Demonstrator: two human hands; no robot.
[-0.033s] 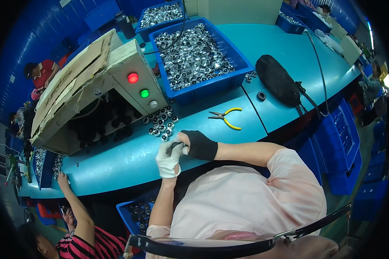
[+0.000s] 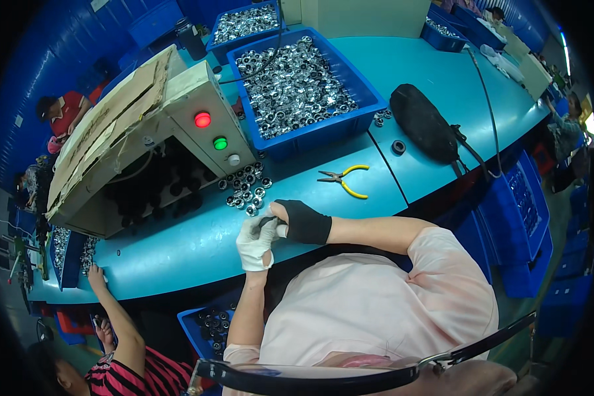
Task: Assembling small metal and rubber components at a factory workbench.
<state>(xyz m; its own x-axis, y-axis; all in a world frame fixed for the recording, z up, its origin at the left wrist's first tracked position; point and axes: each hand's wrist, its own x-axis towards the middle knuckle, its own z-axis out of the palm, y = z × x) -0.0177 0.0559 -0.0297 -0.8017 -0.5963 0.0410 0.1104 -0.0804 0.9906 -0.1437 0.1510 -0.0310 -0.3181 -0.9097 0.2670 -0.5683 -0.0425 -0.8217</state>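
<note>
My left hand [image 2: 253, 245], in a white glove, is closed on a small dark part [image 2: 266, 222] at the table's near edge. Against it sits my right hand [image 2: 303, 222], in a black fingerless glove, its fingers curled in. The two hands touch, and the fingers hide most of the dark part. What the right fingers grip is hidden. Just beyond the hands lies a loose group of small chrome-and-black round parts [image 2: 246, 187]. Pliers with yellow handles [image 2: 345, 181] rest on the tabletop to the right of that group.
A machine [image 2: 208, 105] with red and green lights stands left, dark parts in its opening. Behind is a blue bin [image 2: 317, 135] full of shiny parts. A black pouch [image 2: 424, 123] and black ring [image 2: 398, 147] lie right. A co-worker's arm [image 2: 120, 310] reaches in at lower left.
</note>
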